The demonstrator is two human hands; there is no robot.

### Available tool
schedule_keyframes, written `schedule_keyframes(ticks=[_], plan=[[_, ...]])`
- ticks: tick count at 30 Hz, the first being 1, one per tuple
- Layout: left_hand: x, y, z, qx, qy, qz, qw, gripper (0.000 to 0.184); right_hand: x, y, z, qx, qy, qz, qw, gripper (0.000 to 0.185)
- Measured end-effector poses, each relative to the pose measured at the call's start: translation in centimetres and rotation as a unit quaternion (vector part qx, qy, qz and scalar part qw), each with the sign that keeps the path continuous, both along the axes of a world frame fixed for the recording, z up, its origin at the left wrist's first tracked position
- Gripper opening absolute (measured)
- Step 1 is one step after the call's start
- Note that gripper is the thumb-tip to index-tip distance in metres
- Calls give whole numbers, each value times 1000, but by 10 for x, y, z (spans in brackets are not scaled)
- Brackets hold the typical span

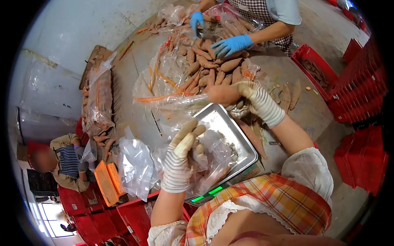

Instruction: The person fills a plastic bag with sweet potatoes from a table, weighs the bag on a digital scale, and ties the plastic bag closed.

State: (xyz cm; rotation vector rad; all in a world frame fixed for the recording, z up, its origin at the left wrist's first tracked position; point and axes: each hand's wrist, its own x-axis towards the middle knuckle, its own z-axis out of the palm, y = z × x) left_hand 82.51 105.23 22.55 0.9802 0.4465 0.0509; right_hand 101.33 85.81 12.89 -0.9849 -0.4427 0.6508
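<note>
My right hand [259, 100], in a striped work glove, grips a large sweet potato [223, 94] above the far edge of the metal tray [248, 155]. Nearer to me, my left hand [180, 158], also gloved, has its fingers bent around part of a clear plastic bag [213, 153]. That bag lies partly over the tray, with something reddish inside. Under the tray sits a scale with a green lit display [215, 190]. Beyond my right hand lies a heap of sweet potatoes [205, 61], some partly wrapped in plastic.
Across the table, a co-worker's blue-gloved hands [233, 45] touch the heap. Clear bags [136, 166] and an orange box [107, 184] lie left. Another person [67, 160] is at far left. Red crates [357, 98] stand right, a red crate [137, 215] near my left arm.
</note>
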Motion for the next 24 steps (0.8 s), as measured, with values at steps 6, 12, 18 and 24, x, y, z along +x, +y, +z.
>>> schedule_keyframes(ticks=[6, 12, 18, 24], plan=[[3, -6, -11, 3, 18, -64, 998, 34, -61, 11, 54, -89, -166, -36, 982, 45], [-3, 3, -27, 10, 4, -94, 996, 49, -72, 19, 41, 11, -200, -55, 978, 47], [-5, -7, -23, 69, -22, -16, 997, 55, -75, 12, 48, -23, -96, 22, 995, 42], [-30, 31, 20, 214, -24, 71, 974, 56, -74, 25, 38, -90, -81, 71, 990, 40]])
